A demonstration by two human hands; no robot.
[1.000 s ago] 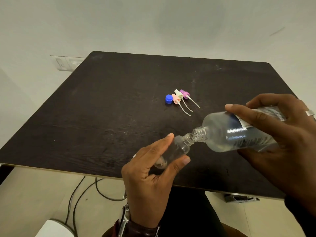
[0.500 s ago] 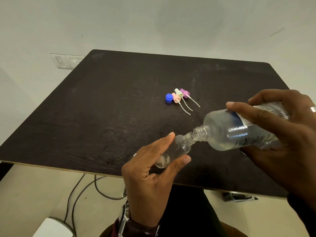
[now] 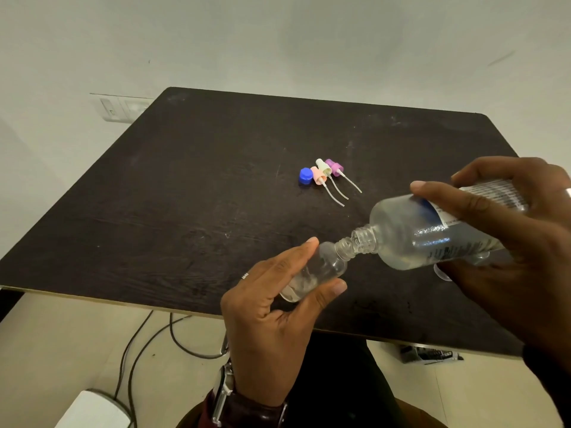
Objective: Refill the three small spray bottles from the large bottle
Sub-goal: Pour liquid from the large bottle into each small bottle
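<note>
My left hand [image 3: 272,329] grips a small clear spray bottle [image 3: 318,270], tilted with its open neck up to the right. My right hand [image 3: 513,254] holds the large clear labelled bottle [image 3: 411,239] almost on its side, its threaded mouth touching the small bottle's neck. Clear liquid lies in both. On the dark table [image 3: 185,211] lie a blue cap [image 3: 305,175] and three spray heads with dip tubes: pink [image 3: 318,176], white [image 3: 324,167] and purple [image 3: 334,167]. A bit of another clear bottle [image 3: 441,273] shows under my right hand.
Black cables [image 3: 145,341] hang below the table's near edge toward a white object [image 3: 92,409] on the floor. A wall socket plate [image 3: 120,108] sits at the back left. A dark item [image 3: 429,355] lies on the floor at the right.
Both bottles have stayed mouth to mouth. The large bottle has shifted very slightly; the liquid level in the small bottle looks about the same.
</note>
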